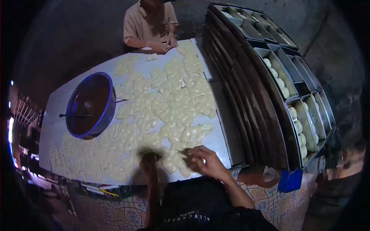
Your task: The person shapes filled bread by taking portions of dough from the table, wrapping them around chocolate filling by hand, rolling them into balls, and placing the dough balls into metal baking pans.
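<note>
A wide, uneven layer of pale, glossy dough (181, 100) covers much of the white tabletop (58, 111), with gaps where the surface shows through. Near the front edge, my left hand (149, 163) is over the dough; deep shadow hides its fingers, so I cannot tell whether they hold anything. To its right, my right hand (208, 161) hovers over or touches the dough's near right part. Its fingers are slightly bent and spread apart, with nothing visible between them.
A blue-rimmed basin (111, 102) of brown liquid, a dark stick across it, stands on the left. Stacked dark boards (246, 96) and metal baking tins (283, 67) holding dough balls rise on the right. A co-worker (152, 29) handles a small dough piece (152, 57) at the far edge.
</note>
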The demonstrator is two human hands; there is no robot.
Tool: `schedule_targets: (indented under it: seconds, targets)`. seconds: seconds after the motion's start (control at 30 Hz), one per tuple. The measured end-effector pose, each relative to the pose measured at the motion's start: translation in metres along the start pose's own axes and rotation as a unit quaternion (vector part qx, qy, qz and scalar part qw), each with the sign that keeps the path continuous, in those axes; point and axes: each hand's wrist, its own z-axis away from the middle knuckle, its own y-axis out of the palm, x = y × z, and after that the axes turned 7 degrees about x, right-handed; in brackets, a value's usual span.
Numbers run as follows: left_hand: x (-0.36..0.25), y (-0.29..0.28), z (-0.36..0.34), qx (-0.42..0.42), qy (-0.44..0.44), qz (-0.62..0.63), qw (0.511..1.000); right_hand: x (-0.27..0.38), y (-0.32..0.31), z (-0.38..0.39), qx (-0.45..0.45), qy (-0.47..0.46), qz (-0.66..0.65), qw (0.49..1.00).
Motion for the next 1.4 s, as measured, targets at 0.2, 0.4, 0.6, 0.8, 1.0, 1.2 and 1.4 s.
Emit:
schedule_targets:
  seconds: [0.2,0.4,0.6,0.8,1.0,1.2,1.4]
  targets:
    - [0.048,-0.084,0.028,-0.138,0.004,-0.046,0.989,-0.087,-0.012,0.001,-0.109,0.124,0.010,0.986]
    - [0.037,-0.112,0.035,-0.216,-0.034,-0.074,0.973,-0.155,-0.043,-0.050,-0.170,0.122,0.117,0.971]
    - [0.022,-0.077,0.006,-0.045,0.054,-0.145,0.987,-0.159,-0.050,-0.092,-0.072,0.104,0.148,0.981]
    - [0.009,0.053,-0.052,0.267,0.083,-0.167,0.945,-0.191,-0.032,-0.104,-0.044,0.105,0.183,0.977]
    - [0.049,0.161,-0.079,0.430,0.283,-0.432,0.741,-0.225,-0.056,-0.081,-0.208,0.121,-0.052,0.969]
    - [0.066,0.172,-0.048,0.363,0.230,-0.544,0.720,-0.177,-0.048,-0.077,-0.074,0.047,0.206,0.975]
    - [0.057,0.175,-0.054,0.379,0.215,-0.528,0.728,-0.190,-0.053,-0.083,-0.148,0.112,0.148,0.972]
